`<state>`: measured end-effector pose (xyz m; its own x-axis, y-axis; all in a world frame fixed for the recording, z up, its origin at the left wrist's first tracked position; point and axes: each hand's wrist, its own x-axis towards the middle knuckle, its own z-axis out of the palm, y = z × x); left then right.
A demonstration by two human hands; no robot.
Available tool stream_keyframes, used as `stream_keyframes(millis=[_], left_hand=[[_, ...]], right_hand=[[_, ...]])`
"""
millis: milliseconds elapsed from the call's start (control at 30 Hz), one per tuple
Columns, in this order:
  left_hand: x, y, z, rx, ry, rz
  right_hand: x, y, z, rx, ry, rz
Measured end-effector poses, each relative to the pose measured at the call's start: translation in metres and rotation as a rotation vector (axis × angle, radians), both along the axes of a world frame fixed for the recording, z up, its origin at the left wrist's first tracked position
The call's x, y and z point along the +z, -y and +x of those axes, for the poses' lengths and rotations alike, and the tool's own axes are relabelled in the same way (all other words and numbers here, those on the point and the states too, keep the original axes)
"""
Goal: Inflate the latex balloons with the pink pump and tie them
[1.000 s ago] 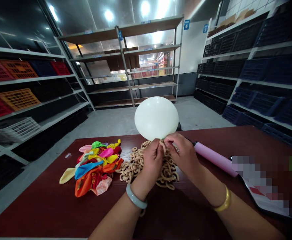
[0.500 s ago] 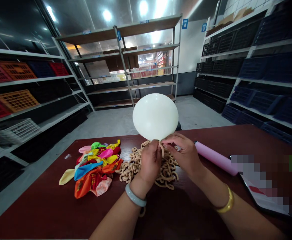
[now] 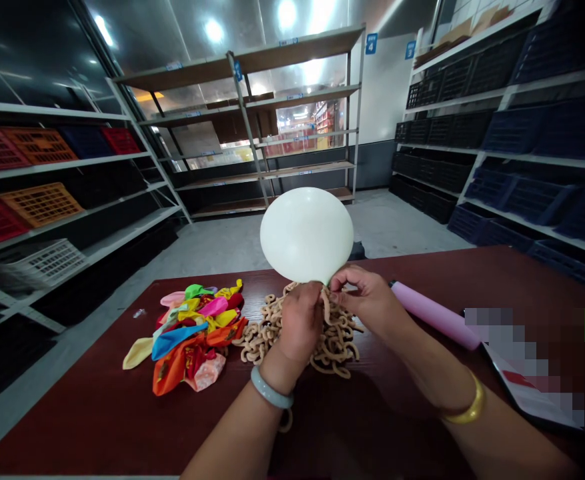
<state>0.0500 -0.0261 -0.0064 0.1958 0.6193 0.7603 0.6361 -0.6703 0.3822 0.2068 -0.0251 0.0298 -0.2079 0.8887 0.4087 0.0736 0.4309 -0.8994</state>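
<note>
An inflated white balloon stands above my hands, its neck pointing down at my fingers. My left hand is closed around the base of the neck. My right hand pinches at the neck's right side with thumb and index finger. A tan curved band hangs between the two hands; which fingers grip it is partly hidden. Under and behind my hands lies a heap of tan curved loops. Left of the heap is a pile of colourful uninflated balloons.
The dark red table bears a pink cylinder and a flat pale object with a dark edge, partly pixelated, on the right. A metal shelf rack stands beyond; crates fill shelves on both sides.
The balloon has shifted slightly left. My right hand's fingers have moved a little to the right along its neck, showing more of it, while my left hand stays nearly in place.
</note>
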Motion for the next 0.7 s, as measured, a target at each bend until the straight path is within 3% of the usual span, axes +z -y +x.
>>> stream_keyframes(millis=[100,200,300,400,600,700], left_hand=[[0.002,0.000,0.001,0.006,0.065,-0.034],[0.001,0.003,0.006,-0.035,0.255,-0.120],[-0.002,0.006,0.013,-0.107,0.491,-0.224],[-0.003,0.007,0.017,-0.143,0.596,-0.260],[-0.001,0.003,0.011,-0.002,0.446,-0.223],[0.000,0.002,0.010,-0.019,0.330,-0.218]], right_hand=[[-0.003,0.001,-0.006,0.067,-0.224,-0.182],[-0.008,0.003,-0.015,0.054,-0.353,-0.300],[-0.014,0.006,-0.023,-0.040,-0.324,-0.250],[-0.018,0.006,-0.025,-0.065,-0.293,-0.203],[-0.019,0.003,-0.022,-0.057,-0.271,-0.190],[-0.018,0.001,-0.019,-0.066,-0.262,-0.190]])
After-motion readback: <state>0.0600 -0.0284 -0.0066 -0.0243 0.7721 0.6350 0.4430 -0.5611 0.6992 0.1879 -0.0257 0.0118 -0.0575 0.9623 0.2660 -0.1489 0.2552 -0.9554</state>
